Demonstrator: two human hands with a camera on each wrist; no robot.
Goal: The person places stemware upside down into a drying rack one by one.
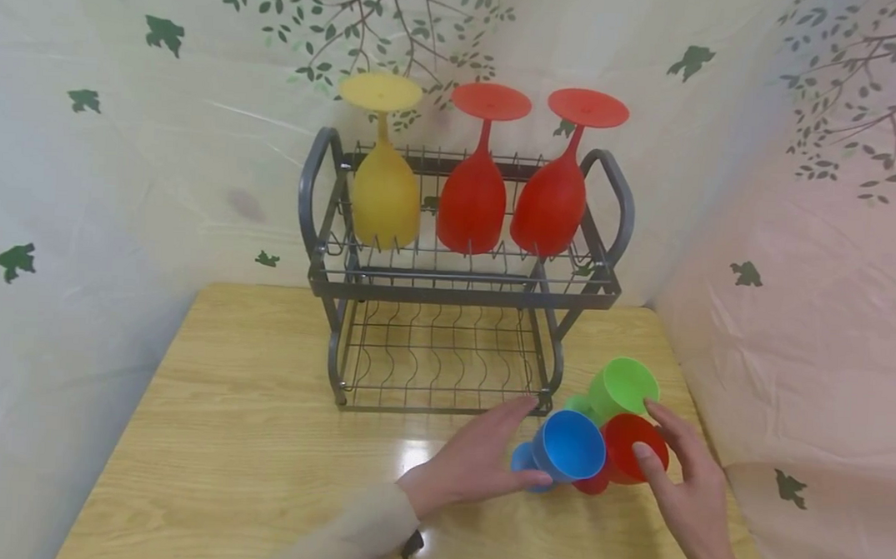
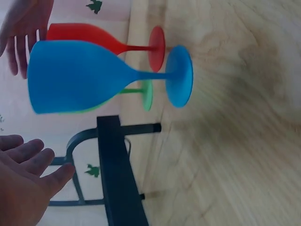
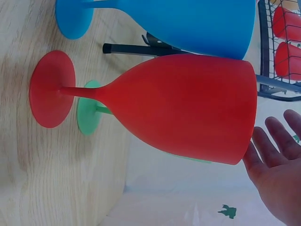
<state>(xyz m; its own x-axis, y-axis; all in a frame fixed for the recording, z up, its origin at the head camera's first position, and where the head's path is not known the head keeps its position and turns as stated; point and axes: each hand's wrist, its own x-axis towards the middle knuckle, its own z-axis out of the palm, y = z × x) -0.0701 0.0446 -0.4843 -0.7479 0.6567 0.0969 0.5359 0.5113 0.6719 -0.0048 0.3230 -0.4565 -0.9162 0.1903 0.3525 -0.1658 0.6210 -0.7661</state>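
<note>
Three plastic goblets stand upright on the table at the right: a blue goblet (image 1: 572,446), a red goblet (image 1: 628,446) and a green goblet (image 1: 623,387) behind them. My left hand (image 1: 477,464) is at the left of the blue goblet, thumb and fingers spread apart. In the left wrist view that hand (image 2: 28,179) shows a gap between it and the blue goblet (image 2: 75,75). At the right, my right hand (image 1: 690,482) has its fingers and thumb over the red goblet's rim. Its fingers look extended in the right wrist view, close by the red goblet (image 3: 183,108).
A dark two-tier dish rack (image 1: 466,295) stands at the back of the wooden table (image 1: 246,437). On its upper tier, a yellow goblet (image 1: 386,197) and two red goblets (image 1: 472,201) sit upside down. Patterned cloth (image 1: 805,345) hangs behind and beside the table.
</note>
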